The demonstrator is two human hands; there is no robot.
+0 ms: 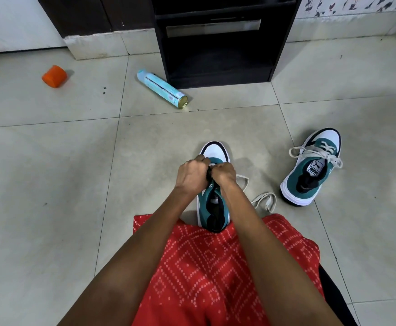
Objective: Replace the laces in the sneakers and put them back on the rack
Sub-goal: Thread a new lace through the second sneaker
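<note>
Fingers [203, 161] of both your hands are curled tight over the lace row of the near sneaker [214, 151]. Your left hand [192, 176] and right hand [225, 175] touch and pinch something dark between them; whether it is a new lace or the tongue cannot be told from this view. That sneaker stands on the floor [51, 161] just ahead of your red-clad lap [215, 267], toe pointing toward the rack [218, 43]. Expect a light shoe with a stiff sole and a soft upper that gives under pressure, so steady it by the sole edge or heel and feed the limp lace by its hard tip. A pale loose lace [264, 201] lies just beside it on the right. The second sneaker [312, 168], wearing pale laces, sits farther right. A spray can [162, 89] lies near the rack's foot, and an orange cap [54, 76] lies well off to the left.
</note>
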